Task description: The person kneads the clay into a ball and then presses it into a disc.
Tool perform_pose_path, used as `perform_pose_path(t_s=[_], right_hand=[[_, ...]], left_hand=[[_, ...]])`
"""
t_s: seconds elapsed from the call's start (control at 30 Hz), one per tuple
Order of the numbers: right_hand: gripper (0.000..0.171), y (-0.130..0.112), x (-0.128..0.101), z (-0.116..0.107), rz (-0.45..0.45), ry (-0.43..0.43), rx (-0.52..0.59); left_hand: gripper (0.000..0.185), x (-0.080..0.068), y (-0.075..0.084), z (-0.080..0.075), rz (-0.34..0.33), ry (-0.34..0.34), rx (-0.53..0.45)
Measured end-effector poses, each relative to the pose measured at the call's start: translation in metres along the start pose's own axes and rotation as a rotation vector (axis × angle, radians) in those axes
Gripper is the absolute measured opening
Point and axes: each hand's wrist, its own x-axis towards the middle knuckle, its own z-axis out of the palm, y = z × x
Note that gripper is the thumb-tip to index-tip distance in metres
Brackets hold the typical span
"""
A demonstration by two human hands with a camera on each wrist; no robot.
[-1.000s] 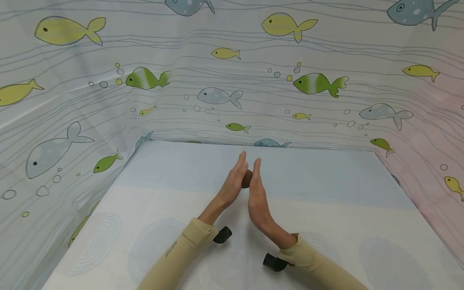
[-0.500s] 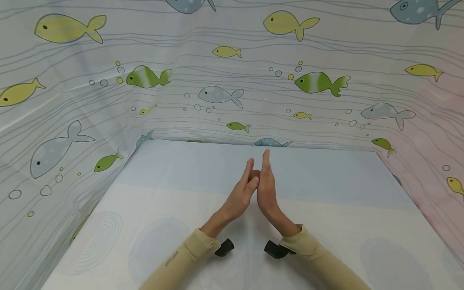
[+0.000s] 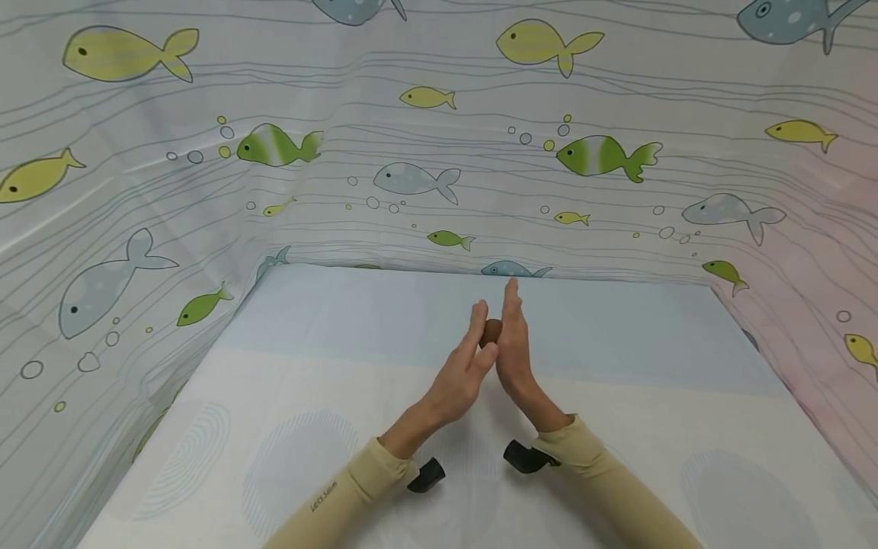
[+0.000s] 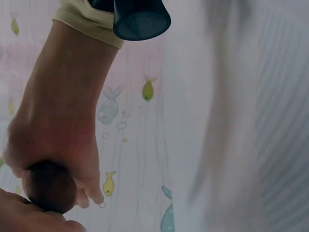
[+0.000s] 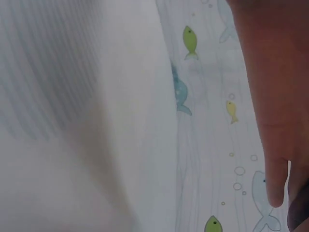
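A small dark brown ball (image 3: 490,333) sits between my two palms above the table. My left hand (image 3: 456,381) presses it from the left with fingers straight, its thumb lying near the ball's lower side. From the right, the palm of my right hand (image 3: 514,347) faces it, fingers straight and pointing away from me. In the left wrist view the ball (image 4: 49,187) appears round and smooth, touched by both hands. Only a dark edge of the ball (image 5: 300,208) shows at the right border of the right wrist view. The palms hide part of it.
Beneath the hands is a table (image 3: 274,381) with a white and pale blue cover. A curtain (image 3: 411,137) printed with fish surrounds its back and sides. Black wrist cameras (image 3: 427,476) hang below both beige sleeves (image 3: 583,450).
My right hand has slid forward and my left hand back against it, both shifting slightly right. The ball has moved right between the palms.
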Motion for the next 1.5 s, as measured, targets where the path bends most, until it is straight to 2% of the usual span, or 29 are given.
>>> perform_pose_path(t_s=[0.27, 0.57, 0.77, 0.87, 1.07, 1.3, 1.5], right_hand=[[0.058, 0.006, -0.002, -0.002, -0.005, -0.078, 0.095], [0.060, 0.008, -0.011, -0.002, 0.022, -0.130, 0.128], [0.060, 0.001, -0.021, 0.005, -0.034, -0.198, 0.099], [0.059, -0.002, -0.025, 0.007, -0.052, -0.195, 0.073], [0.056, -0.007, -0.035, 0.010, -0.039, -0.193, 0.064], [0.054, -0.006, -0.051, 0.016, -0.009, -0.278, 0.112], [0.055, -0.009, -0.059, 0.019, -0.009, -0.312, 0.104]], left_hand=[[0.077, 0.001, 0.005, -0.001, 0.028, 0.029, 0.023], [0.078, 0.005, 0.012, -0.001, 0.083, 0.048, 0.044], [0.069, 0.013, 0.014, -0.009, 0.055, 0.099, 0.037], [0.066, 0.015, 0.013, -0.012, 0.042, 0.117, 0.030], [0.067, 0.021, 0.014, -0.018, 0.021, 0.154, 0.035], [0.068, 0.032, 0.014, -0.030, 0.032, 0.200, 0.018], [0.067, 0.037, 0.005, -0.039, 0.032, 0.206, 0.016]])
